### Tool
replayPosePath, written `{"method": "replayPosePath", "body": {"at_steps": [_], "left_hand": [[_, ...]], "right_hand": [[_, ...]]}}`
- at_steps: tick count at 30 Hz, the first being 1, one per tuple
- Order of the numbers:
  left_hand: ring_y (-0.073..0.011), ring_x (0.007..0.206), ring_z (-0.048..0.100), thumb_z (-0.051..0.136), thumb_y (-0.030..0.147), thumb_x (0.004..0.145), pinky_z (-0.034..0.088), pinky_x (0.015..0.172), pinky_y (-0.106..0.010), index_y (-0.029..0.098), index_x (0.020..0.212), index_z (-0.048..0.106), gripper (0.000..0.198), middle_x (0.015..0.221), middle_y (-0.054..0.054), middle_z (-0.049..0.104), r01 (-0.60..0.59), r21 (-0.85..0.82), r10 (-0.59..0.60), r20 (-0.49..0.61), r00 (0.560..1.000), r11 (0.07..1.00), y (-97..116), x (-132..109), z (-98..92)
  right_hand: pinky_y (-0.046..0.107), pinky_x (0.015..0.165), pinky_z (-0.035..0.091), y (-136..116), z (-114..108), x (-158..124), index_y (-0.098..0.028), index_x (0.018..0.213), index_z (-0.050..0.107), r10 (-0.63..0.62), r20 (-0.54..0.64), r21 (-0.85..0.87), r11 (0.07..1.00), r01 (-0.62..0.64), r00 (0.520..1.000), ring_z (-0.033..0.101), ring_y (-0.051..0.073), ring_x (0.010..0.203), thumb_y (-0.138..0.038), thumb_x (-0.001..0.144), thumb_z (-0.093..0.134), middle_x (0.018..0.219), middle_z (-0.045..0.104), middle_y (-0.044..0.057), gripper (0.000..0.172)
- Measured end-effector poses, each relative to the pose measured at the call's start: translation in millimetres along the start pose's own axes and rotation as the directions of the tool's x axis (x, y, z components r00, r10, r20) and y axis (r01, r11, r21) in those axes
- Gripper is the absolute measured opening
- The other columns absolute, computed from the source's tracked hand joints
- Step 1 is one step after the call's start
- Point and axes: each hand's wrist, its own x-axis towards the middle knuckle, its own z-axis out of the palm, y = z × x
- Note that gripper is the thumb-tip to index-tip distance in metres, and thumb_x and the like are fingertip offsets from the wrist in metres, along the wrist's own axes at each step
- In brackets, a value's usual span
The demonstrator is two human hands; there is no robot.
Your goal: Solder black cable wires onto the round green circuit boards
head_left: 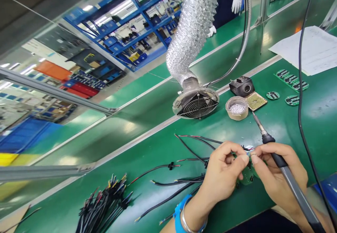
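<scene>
Between my two hands is a small green circuit board [246,177], mostly covered by the fingers. My left hand [223,171] is closed in a pinch at the board's upper edge. A thin wire end with red on it [247,149] shows just above the fingertips. My right hand [281,173] meets it with thumb and index finger pinched together, the exact contact hidden. A soldering iron [285,176] lies across that right hand, held in it, its tip pointing up and away toward a yellowish sponge tray [256,101].
A round tub of solder bits [237,109] stands by the black iron stand [241,86]. A fume extractor [196,103] hangs above the bench. Black cables [104,205] are bundled at left; loose ones [165,199] lie nearer. Round boards [291,80] and papers [310,50] are at right.
</scene>
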Motion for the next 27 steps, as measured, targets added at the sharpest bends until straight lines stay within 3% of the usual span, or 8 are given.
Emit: {"method": "replayPosePath", "body": {"at_steps": [6, 8, 11, 14, 16, 21, 24, 27], "left_hand": [[-0.0029, 0.037, 0.038, 0.072, 0.045, 0.076, 0.029, 0.04, -0.016, 0.018, 0.076, 0.055, 0.032, 0.058, 0.009, 0.048, 0.084, -0.114, -0.093, -0.08, 0.992, 0.99, -3.5, 11.7, -1.8], [-0.0043, 0.039, 0.039, 0.07, 0.038, 0.075, 0.031, 0.042, -0.017, 0.017, 0.075, 0.059, 0.024, 0.057, 0.008, 0.049, 0.118, 0.0, -0.118, -0.046, 0.992, 0.993, -6.0, 18.4, -3.0], [-0.0089, 0.049, 0.048, 0.064, 0.024, 0.074, 0.036, 0.051, -0.02, 0.017, 0.069, 0.064, 0.008, 0.057, 0.004, 0.057, 0.114, 0.324, -0.132, 0.032, 0.991, 0.939, -10.3, 26.0, -0.7], [-0.0138, 0.06, 0.056, 0.06, 0.015, 0.072, 0.039, 0.06, -0.025, 0.02, 0.064, 0.066, 0.011, 0.062, 0.002, 0.065, -0.014, 0.666, -0.03, 0.054, 0.998, 0.746, -14.5, 29.2, 5.4], [-0.0158, 0.065, 0.059, 0.059, 0.014, 0.073, 0.039, 0.063, -0.027, 0.021, 0.064, 0.066, 0.013, 0.068, 0.002, 0.067, -0.082, 0.791, 0.043, 0.071, 0.997, 0.606, -17.0, 30.0, 8.8], [-0.0164, 0.068, 0.061, 0.058, 0.015, 0.077, 0.039, 0.063, -0.027, 0.022, 0.07, 0.068, 0.014, 0.075, 0.001, 0.067, -0.107, 0.868, 0.102, 0.065, 0.993, 0.486, -23.3, 30.4, 10.1], [-0.0162, 0.067, 0.06, 0.058, 0.016, 0.078, 0.038, 0.062, -0.027, 0.021, 0.07, 0.067, 0.014, 0.073, 0.0, 0.066, -0.102, 0.878, 0.124, 0.05, 0.991, 0.467, -26.6, 30.4, 8.9], [-0.0151, 0.066, 0.06, 0.058, 0.014, 0.076, 0.038, 0.062, -0.026, 0.021, 0.069, 0.067, 0.013, 0.072, 0.001, 0.065, -0.108, 0.863, 0.126, 0.052, 0.991, 0.494, -27.9, 30.3, 7.7]], "right_hand": [[0.022, 0.066, 0.061, 2.8, 11.1, -12.1, -0.023, 0.101, 0.062, -0.156, -0.067, -0.105, 0.983, 0.148, 0.985, 0.07, 0.012, 0.068, -0.01, 0.08, 0.072, 0.084, 0.07, -0.001, 0.027], [0.023, 0.069, 0.062, 7.4, 4.4, -16.6, -0.024, 0.1, 0.063, -0.198, -0.028, -0.116, 0.974, 0.194, 0.98, 0.071, 0.012, 0.068, -0.009, 0.078, 0.073, 0.084, 0.072, -0.002, 0.028], [0.028, 0.074, 0.063, 19.0, -19.5, -19.1, -0.023, 0.106, 0.064, -0.215, 0.048, -0.146, 0.965, 0.22, 0.975, 0.072, 0.016, 0.075, -0.006, 0.079, 0.07, 0.091, 0.074, 0.001, 0.032], [0.031, 0.074, 0.063, 32.1, -46.8, -15.4, -0.025, 0.113, 0.066, -0.198, 0.11, -0.207, 0.954, 0.218, 0.974, 0.072, 0.017, 0.077, -0.007, 0.083, 0.065, 0.097, 0.075, 0.002, 0.035], [0.031, 0.07, 0.062, 35.8, -58.9, -8.8, -0.026, 0.122, 0.064, -0.173, 0.126, -0.226, 0.954, 0.198, 0.977, 0.071, 0.016, 0.074, -0.008, 0.086, 0.062, 0.095, 0.075, 0.001, 0.04], [0.028, 0.057, 0.055, 24.5, -68.4, 14.8, -0.023, 0.121, 0.066, -0.207, 0.234, -0.156, 0.956, 0.247, 0.95, 0.065, 0.016, 0.072, -0.013, 0.085, 0.059, 0.086, 0.068, 0.004, 0.037], [0.024, 0.047, 0.047, 20.3, -68.7, 20.9, -0.021, 0.108, 0.067, -0.149, 0.334, -0.154, 0.966, 0.21, 0.931, 0.058, 0.012, 0.058, -0.013, 0.085, 0.057, 0.073, 0.063, 0.001, 0.026], [0.023, 0.045, 0.044, 22.7, -66.3, 18.8, -0.021, 0.1, 0.065, -0.102, 0.331, -0.154, 0.975, 0.16, 0.938, 0.055, 0.011, 0.054, -0.013, 0.084, 0.057, 0.071, 0.061, 0.0, 0.019]]}}
